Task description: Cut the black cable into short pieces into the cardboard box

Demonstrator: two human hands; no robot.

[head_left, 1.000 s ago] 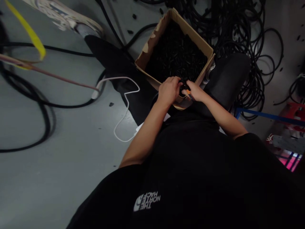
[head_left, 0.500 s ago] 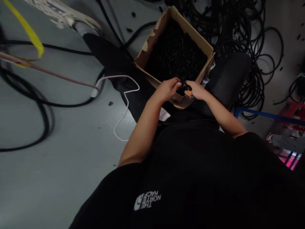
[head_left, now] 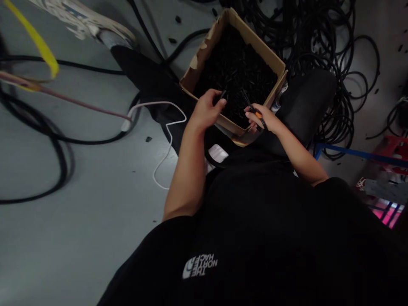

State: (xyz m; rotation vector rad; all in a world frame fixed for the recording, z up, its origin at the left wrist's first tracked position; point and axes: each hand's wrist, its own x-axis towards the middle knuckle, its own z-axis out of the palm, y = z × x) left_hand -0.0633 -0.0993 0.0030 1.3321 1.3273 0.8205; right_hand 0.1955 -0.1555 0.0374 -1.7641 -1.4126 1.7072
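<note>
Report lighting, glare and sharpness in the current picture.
Head view, lighting: dim, the black pieces in the cardboard box merging into shadow; head view, glare: pale sheen on the floor by the white cable; head view, sharpness: tips of the orange-marked tool look soft.

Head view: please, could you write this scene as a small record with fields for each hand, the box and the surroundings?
Left hand: the left hand holds a small black piece
Right hand: the right hand grips a dark tool with an orange part
Box: cardboard box, open, between the legs
Contents: many small black pieces
Right of box: tangled black cables
Left of box: white cord
</note>
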